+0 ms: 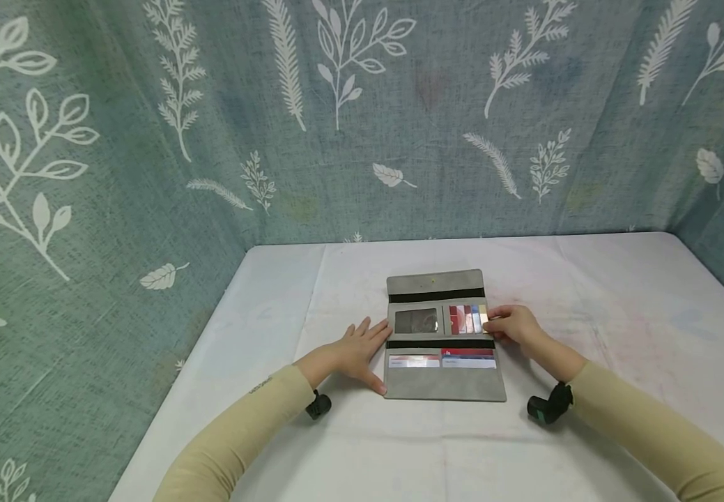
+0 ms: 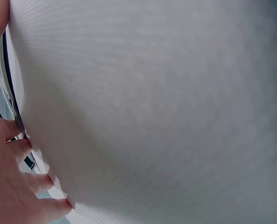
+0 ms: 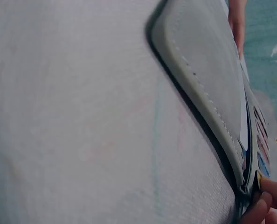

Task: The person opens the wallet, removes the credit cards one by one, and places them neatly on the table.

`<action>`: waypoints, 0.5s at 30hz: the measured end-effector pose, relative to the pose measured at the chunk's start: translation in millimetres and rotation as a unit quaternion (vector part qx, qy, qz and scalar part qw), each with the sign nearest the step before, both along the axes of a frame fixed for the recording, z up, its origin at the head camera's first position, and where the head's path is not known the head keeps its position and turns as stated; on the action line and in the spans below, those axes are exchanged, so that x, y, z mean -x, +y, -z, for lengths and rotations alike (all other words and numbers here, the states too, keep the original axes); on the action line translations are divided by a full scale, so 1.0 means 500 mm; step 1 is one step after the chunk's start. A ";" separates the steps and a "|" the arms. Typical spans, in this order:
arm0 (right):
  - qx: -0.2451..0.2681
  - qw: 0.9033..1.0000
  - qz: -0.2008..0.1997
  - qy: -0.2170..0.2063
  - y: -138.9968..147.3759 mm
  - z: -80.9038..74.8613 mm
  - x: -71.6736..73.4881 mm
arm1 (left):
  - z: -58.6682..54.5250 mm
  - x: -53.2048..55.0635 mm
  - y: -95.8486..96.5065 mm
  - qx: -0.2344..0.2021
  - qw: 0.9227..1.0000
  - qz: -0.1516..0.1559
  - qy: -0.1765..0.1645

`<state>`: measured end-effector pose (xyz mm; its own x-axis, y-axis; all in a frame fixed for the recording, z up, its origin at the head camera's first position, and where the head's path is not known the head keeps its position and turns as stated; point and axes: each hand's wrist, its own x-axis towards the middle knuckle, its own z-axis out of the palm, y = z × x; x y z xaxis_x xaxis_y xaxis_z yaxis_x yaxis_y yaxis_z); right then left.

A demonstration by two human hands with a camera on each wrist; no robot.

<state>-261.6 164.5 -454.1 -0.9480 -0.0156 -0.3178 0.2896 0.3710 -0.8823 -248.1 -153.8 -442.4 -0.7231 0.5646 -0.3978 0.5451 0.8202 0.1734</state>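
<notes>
A grey long wallet [image 1: 443,383] lies unfolded on the white table. Red, white and blue cards [image 1: 462,319] fill slots in its upper right section, beside a dark see-through window [image 1: 416,321]. More cards [image 1: 468,359] show in the lower pockets. My left hand [image 1: 354,352] rests with fingers spread, its fingertips and thumb at the wallet's left edge. At the right edge, my right hand [image 1: 515,326] pinches a yellowish card [image 1: 483,314] at the end of the slot row. In the right wrist view, thumb and finger meet on that card's yellow corner [image 3: 258,179].
The white-covered table [image 1: 311,446] extends around the wallet on every side. Behind it and along the left hangs a green-blue leaf-patterned curtain [image 1: 362,174]. A black wrist camera [image 1: 319,406] sits on the left wrist, another black camera [image 1: 548,406] on the right.
</notes>
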 end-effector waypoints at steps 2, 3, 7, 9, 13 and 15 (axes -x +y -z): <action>0.015 1.000 -0.002 -0.007 0.003 0.001 0.003 | 0.000 0.000 0.000 0.001 1.000 -0.001 -0.001; 0.019 1.000 -0.002 -0.009 0.004 0.002 0.004 | 0.000 0.000 0.001 0.001 1.000 -0.002 -0.002; 0.037 0.999 -0.005 -0.011 0.007 0.002 0.004 | 0.000 0.001 0.002 0.004 1.000 -0.004 -0.004; 0.045 0.999 -0.003 -0.015 0.009 0.001 0.003 | 0.001 0.001 0.002 0.006 1.000 -0.004 -0.004; 0.062 0.998 0.002 -0.027 0.017 -0.001 0.002 | 0.001 0.001 0.002 0.007 1.000 -0.003 -0.001; 0.069 0.997 0.005 -0.033 0.021 -0.002 0.001 | 0.000 0.000 0.002 0.006 1.000 -0.004 0.000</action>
<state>-262.3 174.9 -453.0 -0.9256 -0.0543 -0.3746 0.3515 0.2437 -0.9039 -248.4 -153.0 -442.6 -0.7280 0.5532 -0.4048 0.5381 0.8271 0.1627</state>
